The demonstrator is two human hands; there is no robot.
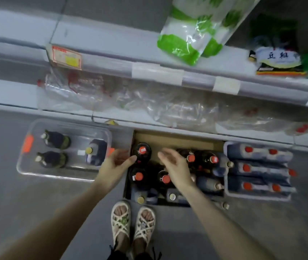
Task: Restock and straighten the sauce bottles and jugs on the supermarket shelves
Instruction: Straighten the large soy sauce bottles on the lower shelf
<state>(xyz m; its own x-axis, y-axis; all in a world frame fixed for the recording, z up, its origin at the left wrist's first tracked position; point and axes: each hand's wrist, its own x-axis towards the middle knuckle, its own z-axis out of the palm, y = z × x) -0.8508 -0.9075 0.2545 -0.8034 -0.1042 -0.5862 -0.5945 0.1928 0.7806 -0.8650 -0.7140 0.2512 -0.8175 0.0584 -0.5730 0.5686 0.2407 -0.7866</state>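
head view | worn on head | faces steeply down | floor (37, 203) and lower shelves (112, 53) close below

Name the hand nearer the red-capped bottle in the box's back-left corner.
Left. The left hand is beside the bottle, on its left; the right hand hovers apart on its right.

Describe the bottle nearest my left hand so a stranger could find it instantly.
On the floor below the shelves sits an open cardboard box, between a clear tub and a tray of jugs. Its back-left corner holds a dark red-capped bottle. Unlike the other red-capped bottles, it sits farthest back and left, with bare cardboard to its right.
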